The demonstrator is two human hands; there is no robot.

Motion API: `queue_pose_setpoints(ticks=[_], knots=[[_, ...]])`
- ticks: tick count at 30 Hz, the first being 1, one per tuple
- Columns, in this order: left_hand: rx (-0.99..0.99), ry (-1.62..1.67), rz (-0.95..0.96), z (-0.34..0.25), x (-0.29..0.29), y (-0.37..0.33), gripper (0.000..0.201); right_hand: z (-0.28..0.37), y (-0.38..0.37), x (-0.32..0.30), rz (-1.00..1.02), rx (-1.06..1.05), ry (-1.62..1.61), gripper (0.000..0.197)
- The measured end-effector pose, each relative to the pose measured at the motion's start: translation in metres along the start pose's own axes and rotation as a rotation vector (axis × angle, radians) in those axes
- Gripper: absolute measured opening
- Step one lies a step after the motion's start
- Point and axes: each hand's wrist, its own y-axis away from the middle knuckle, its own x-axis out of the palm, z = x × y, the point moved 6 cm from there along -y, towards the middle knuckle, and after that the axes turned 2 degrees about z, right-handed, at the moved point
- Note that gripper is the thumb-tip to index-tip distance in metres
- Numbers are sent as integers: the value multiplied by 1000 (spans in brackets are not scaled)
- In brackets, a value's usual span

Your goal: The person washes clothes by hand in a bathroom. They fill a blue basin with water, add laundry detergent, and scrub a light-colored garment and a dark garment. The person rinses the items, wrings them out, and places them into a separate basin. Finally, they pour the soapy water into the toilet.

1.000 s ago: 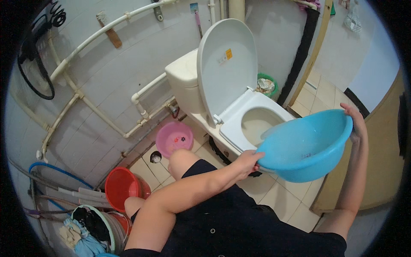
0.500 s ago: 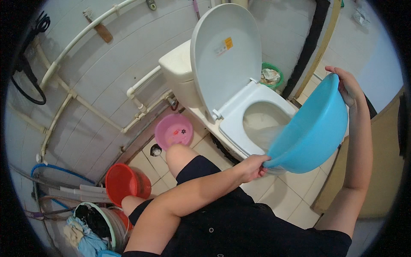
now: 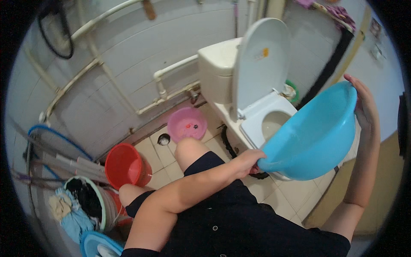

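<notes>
A large light-blue plastic basin (image 3: 319, 141) is tilted in front of the toilet, its opening turned up and to the left. My left hand (image 3: 250, 162) is closed on its near left rim. On the far right rim, my right hand (image 3: 363, 100) grips with the fingers over the edge. The white toilet (image 3: 257, 124) stands behind the basin with its lid (image 3: 261, 64) raised; the basin covers part of the bowl opening. No stream of water shows between the basin and the bowl.
A pink basin (image 3: 187, 124) and a red bucket (image 3: 128, 165) stand on the tiled floor to the left. Nearer are a pail of clothes (image 3: 102, 199) and another blue basin (image 3: 92, 244). A green bin (image 3: 293, 92) sits behind the toilet; white pipes (image 3: 175, 68) run along the wall.
The basin has come back a little from the bowl and tilts less. Water was pouring from it into the toilet before; the flow is gone. My view has turned left.
</notes>
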Motion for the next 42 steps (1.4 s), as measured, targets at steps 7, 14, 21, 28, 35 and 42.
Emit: queue_pose_setpoints(ticks=[7,14,21,28,35,42], knots=[[355,-14,-286,-48,-98,126,27,23,34,120,250,-20,-130,33],[457,-30,-576,-66,-198,263,40,15,54,245,553,115,-181,20],[616,-152,-866,-100,-274,325,54,-55,38,335,692,382,-77,33],[491,-591,-1392,-90,-360,328,70,-271,-9,410,571,691,-103,37],[345,-444,-1431,-16,-396,333,65,-432,15,442,422,687,-76,39],[507,9,-1357,-4,-367,345,54,-511,17,458,264,682,-237,37]])
